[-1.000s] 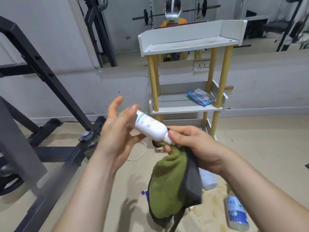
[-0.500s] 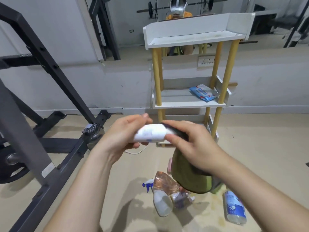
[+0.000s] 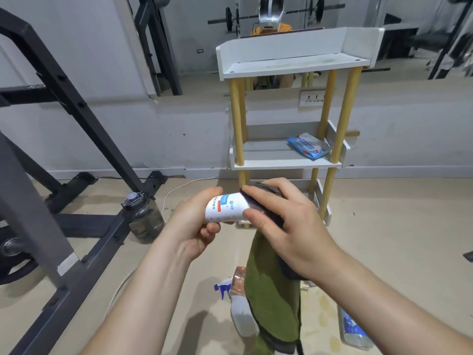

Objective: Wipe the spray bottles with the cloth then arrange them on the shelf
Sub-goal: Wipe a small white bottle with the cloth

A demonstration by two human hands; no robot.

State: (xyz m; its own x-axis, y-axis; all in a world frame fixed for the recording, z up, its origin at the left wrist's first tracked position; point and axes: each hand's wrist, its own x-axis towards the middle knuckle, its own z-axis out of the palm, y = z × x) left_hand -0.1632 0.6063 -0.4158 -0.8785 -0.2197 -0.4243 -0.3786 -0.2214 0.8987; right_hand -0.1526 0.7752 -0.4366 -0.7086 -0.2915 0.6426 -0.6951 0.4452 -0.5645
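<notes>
My left hand (image 3: 194, 221) grips the base end of a white spray bottle (image 3: 225, 208) with a blue and red label, held sideways in front of me. My right hand (image 3: 284, 224) wraps the green and grey cloth (image 3: 271, 298) around the bottle's other end, hiding it; the cloth's free part hangs down. On the floor below lie more spray bottles: one with a blue trigger (image 3: 238, 311) and one with a blue label (image 3: 353, 329). The white shelf (image 3: 289, 65) with yellow posts stands ahead against the wall.
A blue wipes packet (image 3: 308, 146) lies on the shelf's middle tier. A dark water jug (image 3: 143, 219) stands on the floor beside the black gym frame (image 3: 64, 226) at left. A white cable (image 3: 176, 190) runs along the floor. A mirror lines the wall.
The bottle went from tilted with its neck in my right hand to lying sideways, gripped by my left hand. My right hand brought the cloth over the bottle's end. The view shifted slightly.
</notes>
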